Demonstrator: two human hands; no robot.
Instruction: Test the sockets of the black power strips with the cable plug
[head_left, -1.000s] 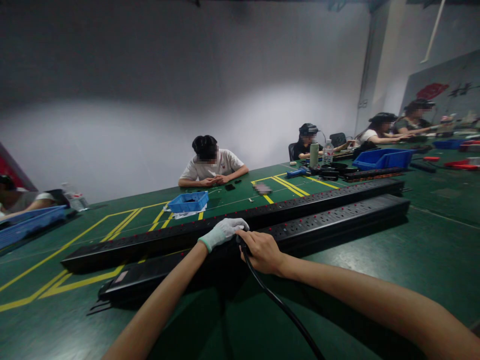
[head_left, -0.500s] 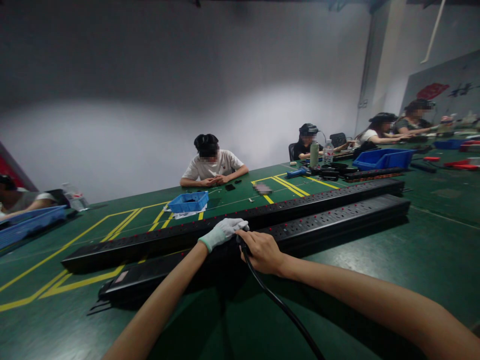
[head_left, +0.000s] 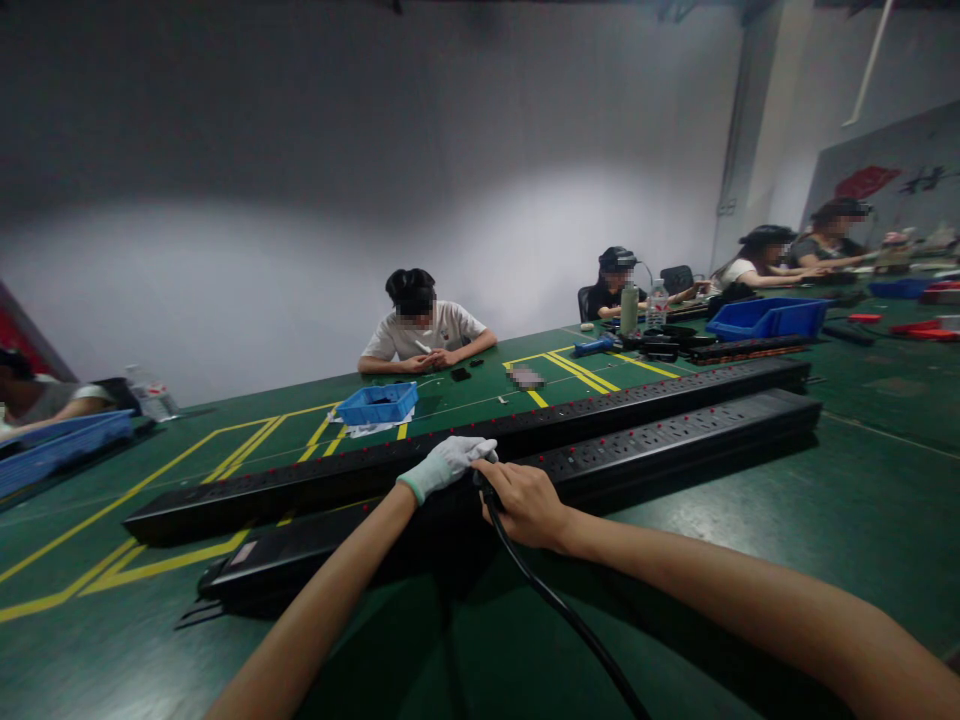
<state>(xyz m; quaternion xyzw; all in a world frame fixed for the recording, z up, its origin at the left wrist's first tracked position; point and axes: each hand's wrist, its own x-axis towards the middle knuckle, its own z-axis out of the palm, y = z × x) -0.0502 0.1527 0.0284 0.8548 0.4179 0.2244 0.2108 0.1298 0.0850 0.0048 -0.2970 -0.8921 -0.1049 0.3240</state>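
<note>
Two long black power strips lie side by side across the table, with rows of sockets and small red switches or lights. My left hand (head_left: 444, 466), in a white glove with a pale green cuff, is closed over the middle of the nearer power strip (head_left: 660, 435). Its fingertips meet those of my bare right hand (head_left: 525, 503). The right fingers are closed round a black plug (head_left: 481, 480) at the strip, mostly hidden by the fingers. From it a thick black cable (head_left: 559, 605) runs down towards me. The farther power strip (head_left: 247, 487) lies just behind.
A small blue tray (head_left: 377, 403) stands beyond the strips, before a seated co-worker (head_left: 424, 335). Blue bins stand at the far left (head_left: 67, 455) and back right (head_left: 765, 318). Bottles (head_left: 656, 305) and dark parts lie near the right bin. Yellow tape lines mark the green table.
My hands, the plug and both strips stay in practically the same place. The co-worker opposite has shifted slightly, and a white thing now shows above their hands.
</note>
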